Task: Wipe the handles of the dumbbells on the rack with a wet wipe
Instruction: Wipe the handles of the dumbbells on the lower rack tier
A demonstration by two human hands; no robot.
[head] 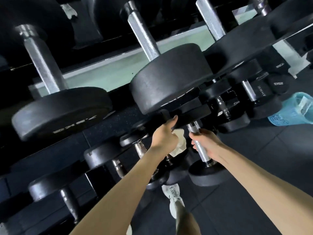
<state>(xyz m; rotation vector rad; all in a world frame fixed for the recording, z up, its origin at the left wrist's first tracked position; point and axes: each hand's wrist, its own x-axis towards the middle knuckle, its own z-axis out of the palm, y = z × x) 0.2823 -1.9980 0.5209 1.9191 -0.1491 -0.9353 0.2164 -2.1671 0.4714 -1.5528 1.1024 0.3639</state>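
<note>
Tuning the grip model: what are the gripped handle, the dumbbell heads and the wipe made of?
Handle: likely chromed steel, with a bright silver sheen and glints.
Heads: probably rubber-coated, matte black, faintly scuffed.
Wipe: thin nonwoven cloth or paper, white, crumpled, limp.

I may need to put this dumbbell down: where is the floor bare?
Bare floor lies right of the right hand and its dumbbell, below the blue basket. A narrower strip lies beside the shoe. Left of the left hand with the wipe, the rack is crowded with dumbbells.
</note>
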